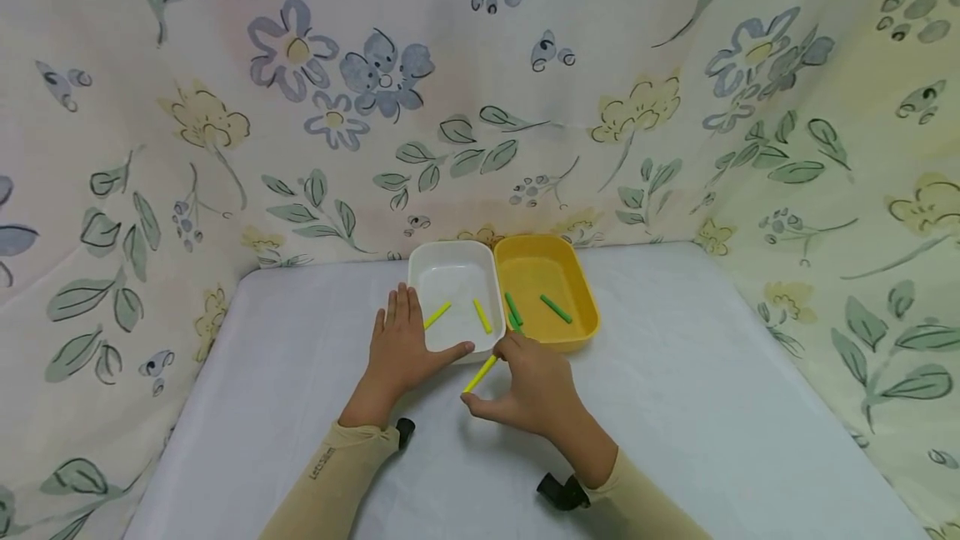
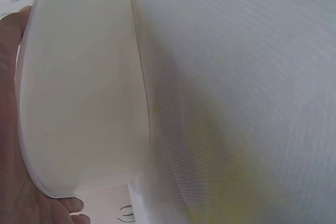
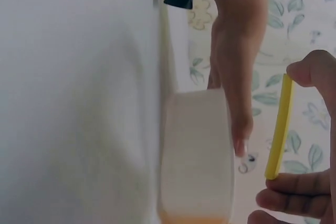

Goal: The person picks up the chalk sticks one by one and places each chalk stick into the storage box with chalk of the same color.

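Note:
My right hand (image 1: 538, 383) pinches a slim yellow stick (image 1: 481, 374) end to end, thumb at one tip and fingers at the other. It is held just in front of a white tray (image 1: 452, 275); the right wrist view shows the same yellow stick (image 3: 280, 127) slanting between thumb and fingers. My left hand (image 1: 401, 354) rests along the white tray's left side, fingers straight, thumb stretched across its front rim. Inside that tray lie two yellow sticks, one on the left (image 1: 437, 315) and one on the right (image 1: 482, 316).
A yellow tray (image 1: 536, 261) stands against the white tray's right side. It holds green sticks, one (image 1: 556, 308) lying apart and others near its left wall, partly behind my right hand. White cloth (image 1: 675, 357) covers the table, and a floral curtain (image 1: 480, 107) rises behind.

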{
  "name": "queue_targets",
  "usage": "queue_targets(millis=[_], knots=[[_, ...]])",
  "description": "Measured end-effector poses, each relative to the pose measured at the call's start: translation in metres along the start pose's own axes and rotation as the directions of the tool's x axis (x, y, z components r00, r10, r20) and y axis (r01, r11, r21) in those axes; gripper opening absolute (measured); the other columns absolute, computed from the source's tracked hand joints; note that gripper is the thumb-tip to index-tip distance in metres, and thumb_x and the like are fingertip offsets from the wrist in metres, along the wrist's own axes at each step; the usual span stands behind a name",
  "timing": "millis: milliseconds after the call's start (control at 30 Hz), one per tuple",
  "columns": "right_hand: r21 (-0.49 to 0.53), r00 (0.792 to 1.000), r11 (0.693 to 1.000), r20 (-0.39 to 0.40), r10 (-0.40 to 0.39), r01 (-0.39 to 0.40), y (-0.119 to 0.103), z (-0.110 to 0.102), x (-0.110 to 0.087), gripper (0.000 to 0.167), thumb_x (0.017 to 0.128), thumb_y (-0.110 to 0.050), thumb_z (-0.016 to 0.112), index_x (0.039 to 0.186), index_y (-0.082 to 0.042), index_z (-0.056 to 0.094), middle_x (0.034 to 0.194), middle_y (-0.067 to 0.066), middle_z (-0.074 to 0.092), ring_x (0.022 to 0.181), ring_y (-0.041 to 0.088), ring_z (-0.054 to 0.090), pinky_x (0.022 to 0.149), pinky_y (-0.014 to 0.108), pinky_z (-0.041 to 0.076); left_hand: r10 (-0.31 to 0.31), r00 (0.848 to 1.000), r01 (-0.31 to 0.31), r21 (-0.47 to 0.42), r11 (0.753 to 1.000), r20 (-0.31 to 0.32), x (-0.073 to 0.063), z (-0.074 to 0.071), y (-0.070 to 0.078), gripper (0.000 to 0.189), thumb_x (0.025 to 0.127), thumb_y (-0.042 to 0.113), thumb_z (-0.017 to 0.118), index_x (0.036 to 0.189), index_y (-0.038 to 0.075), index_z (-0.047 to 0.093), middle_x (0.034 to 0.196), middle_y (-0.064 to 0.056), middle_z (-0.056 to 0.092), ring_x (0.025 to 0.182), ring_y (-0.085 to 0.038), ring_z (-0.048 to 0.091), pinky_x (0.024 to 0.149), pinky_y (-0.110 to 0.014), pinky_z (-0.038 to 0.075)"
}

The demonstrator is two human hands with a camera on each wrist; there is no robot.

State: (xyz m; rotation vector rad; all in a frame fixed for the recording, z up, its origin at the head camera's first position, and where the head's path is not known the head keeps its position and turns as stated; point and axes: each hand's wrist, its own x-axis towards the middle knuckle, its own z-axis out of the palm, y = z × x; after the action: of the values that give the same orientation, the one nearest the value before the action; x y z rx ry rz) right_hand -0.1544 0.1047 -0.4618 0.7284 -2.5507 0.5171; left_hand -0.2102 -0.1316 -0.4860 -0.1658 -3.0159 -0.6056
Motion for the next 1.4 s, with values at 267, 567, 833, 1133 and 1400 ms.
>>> queue_targets(millis=[267,567,833,1133,1400], knots=[[-0.008,0.997,0.997,-0.035,0.076,-0.076,0.017,-0.002,0.013,0.063,0.069,-0.072,0.083,0.094,-0.015,0.07,0.084,-0.007,0.064,0.066,0.004,0.05,0.052,0.017,0.039,0.003,1.0,-0.003,0.014,1.0,0.011,0.002,0.0,0.0,0.146,0.077,0.096,0.057,0.168,-0.005,0.003,0.177,-0.025,0.0,0.166,-0.042,0.005,0.132,-0.063,0.014],[-0.042,0.972,0.972,-0.054,0.229,-0.231,0.021,-0.007,0.035,0.07,0.076,-0.074,0.077,0.099,-0.008,0.072,0.086,0.003,0.07,0.059,0.009,0.048,0.046,0.024,0.036,-0.009,1.0,0.009,0.012,1.0,0.025,0.002,0.0,0.0,0.147,0.076,0.097,0.056,0.168,-0.004,0.002,0.178,-0.024,-0.002,0.166,-0.042,0.003,0.132,-0.064,0.012],[-0.024,0.95,0.95,0.006,0.313,-0.313,0.02,0.0,0.05,0.07,0.078,-0.076,0.074,0.099,-0.01,0.071,0.086,0.0,0.065,0.061,0.01,0.05,0.048,0.026,0.038,-0.007,1.0,0.006,0.025,1.0,0.024,0.003,0.001,0.0,0.146,0.076,0.098,0.054,0.168,-0.004,0.003,0.178,-0.023,-0.001,0.166,-0.042,0.004,0.132,-0.064,0.014],[-0.018,0.93,0.932,0.055,0.363,-0.362,0.022,0.016,0.062,0.071,0.079,-0.079,0.072,0.102,-0.012,0.071,0.088,-0.001,0.064,0.063,0.011,0.053,0.051,0.026,0.042,-0.005,0.999,0.003,0.043,0.999,0.035,0.004,0.0,-0.001,0.149,0.074,0.101,0.051,0.168,-0.005,0.004,0.177,-0.024,0.0,0.166,-0.043,0.005,0.131,-0.065,0.015],[-0.043,0.91,0.915,0.092,0.404,-0.402,0.017,0.023,0.075,0.079,0.08,-0.081,0.067,0.112,-0.01,0.073,0.095,0.0,0.067,0.073,0.015,0.059,0.059,0.029,0.049,0.014,1.0,-0.015,0.029,0.999,0.013,0.002,-0.001,-0.002,0.149,0.074,0.101,0.051,0.167,-0.006,0.005,0.177,-0.025,0.0,0.166,-0.041,0.006,0.132,-0.063,0.016]])
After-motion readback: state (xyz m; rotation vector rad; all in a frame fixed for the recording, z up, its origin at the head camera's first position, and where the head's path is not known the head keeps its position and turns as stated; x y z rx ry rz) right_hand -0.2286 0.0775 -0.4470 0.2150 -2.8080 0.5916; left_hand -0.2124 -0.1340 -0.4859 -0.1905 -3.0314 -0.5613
